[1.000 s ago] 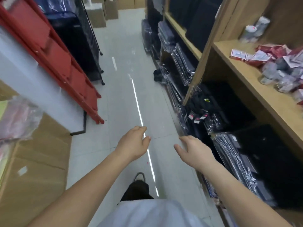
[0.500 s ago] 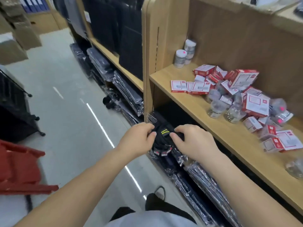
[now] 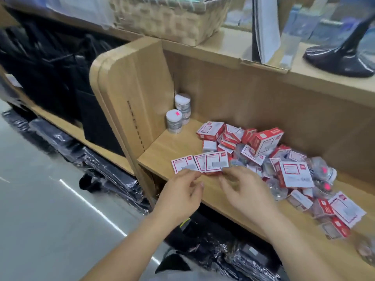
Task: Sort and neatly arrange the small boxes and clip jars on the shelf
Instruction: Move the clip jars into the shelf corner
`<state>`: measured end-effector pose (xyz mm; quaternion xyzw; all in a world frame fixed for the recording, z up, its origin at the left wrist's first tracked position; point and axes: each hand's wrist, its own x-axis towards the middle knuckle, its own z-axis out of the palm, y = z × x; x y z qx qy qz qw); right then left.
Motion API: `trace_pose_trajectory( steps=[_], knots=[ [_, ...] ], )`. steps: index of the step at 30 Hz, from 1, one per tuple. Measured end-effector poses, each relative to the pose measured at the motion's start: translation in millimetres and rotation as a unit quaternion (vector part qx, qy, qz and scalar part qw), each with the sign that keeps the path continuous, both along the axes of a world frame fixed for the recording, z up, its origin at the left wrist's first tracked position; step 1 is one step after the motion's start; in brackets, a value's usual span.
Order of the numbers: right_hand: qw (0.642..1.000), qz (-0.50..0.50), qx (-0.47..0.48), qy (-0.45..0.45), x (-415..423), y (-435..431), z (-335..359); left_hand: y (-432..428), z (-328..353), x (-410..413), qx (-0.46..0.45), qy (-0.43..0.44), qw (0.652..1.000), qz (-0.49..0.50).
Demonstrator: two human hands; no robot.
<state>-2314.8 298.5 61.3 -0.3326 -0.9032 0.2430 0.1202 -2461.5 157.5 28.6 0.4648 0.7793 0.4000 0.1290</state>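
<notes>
Just beyond left hand [image 3: 178, 197], right hand [image 3: 243, 194]: small boxes [image 3: 212, 164]

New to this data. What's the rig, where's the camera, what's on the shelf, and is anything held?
There is no robot here. These are a person's two bare hands, filmed by one wide-angle camera worn on their head and looking down. The left hand and right hand reach with loosely bent fingers toward three flat red-and-white boxes at the front edge of a wooden shelf. Neither hand plainly holds anything. Behind lies a jumbled pile of boxes mixed with clear clip jars. Two white-lidded jars stand upright in the left corner.
</notes>
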Motion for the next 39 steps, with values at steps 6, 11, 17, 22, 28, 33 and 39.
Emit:
trace_pose_trajectory(
  steps=[6, 11, 17, 22, 28, 33, 39],
  knots=[
    [0.996, -0.081, 0.036, 0.022, -36.0, 1.2, -12.3, 10.7, -39.2, -60.6, -0.023, 0.184, 0.983, -0.013],
    [0.996, -0.044, 0.065, -0.044, -64.9, 12.5, -32.6, 23.6, -51.5, -93.7, -0.034, 0.141, 0.988, -0.057],
    [0.999, -0.032, -0.012, -0.013, -112.4, 34.5, -2.1, 36.4, -40.3, -129.4, -0.068, 0.067, 0.994, -0.050],
    [0.995, -0.035, -0.082, 0.050, -145.0, 55.5, 0.2, 86.7, -13.4, -178.6, -0.016, 0.056, 0.997, 0.053],
    [0.993, -0.046, -0.084, 0.073, -177.3, 90.2, 9.4, 142.1, -22.2, -181.6, -0.038, 0.114, 0.987, 0.107],
    [0.992, -0.054, -0.083, 0.082, -222.4, 124.8, 18.9, 139.2, -41.6, -182.6, -0.020, 0.145, 0.985, 0.092],
    [0.989, -0.050, -0.089, 0.103, -276.9, 125.8, 1.2, 100.6, -47.3, -186.1, 0.055, 0.082, 0.993, 0.067]
  ],
)
